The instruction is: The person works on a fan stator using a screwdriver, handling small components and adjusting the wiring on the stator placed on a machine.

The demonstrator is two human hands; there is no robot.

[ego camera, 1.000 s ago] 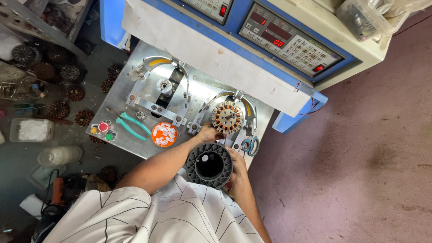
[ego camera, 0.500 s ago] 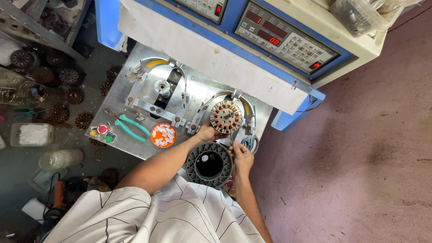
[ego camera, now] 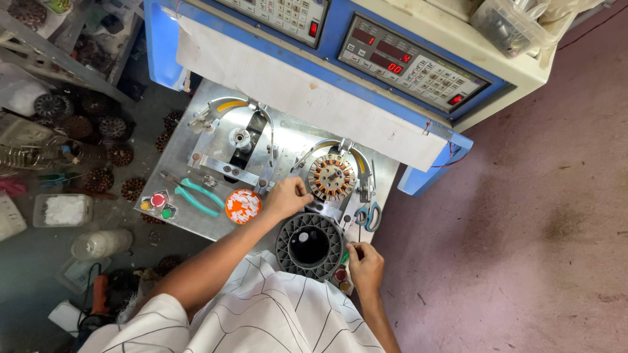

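Beneath a blue-and-cream control cabinet (ego camera: 418, 65), a metal work plate (ego camera: 196, 216) carries two winding stations. On the right one sits a copper-wound stator (ego camera: 331, 176). The left hand (ego camera: 286, 197) rests just beside it, fingers curled at its left edge — whether they pinch anything cannot be told. Nearer the person stands a dark ribbed ring (ego camera: 309, 244); the right hand (ego camera: 365, 267), fingers bent, touches its right rim. Half a second ago that hand lay higher — nearer the scissors (ego camera: 368, 214).
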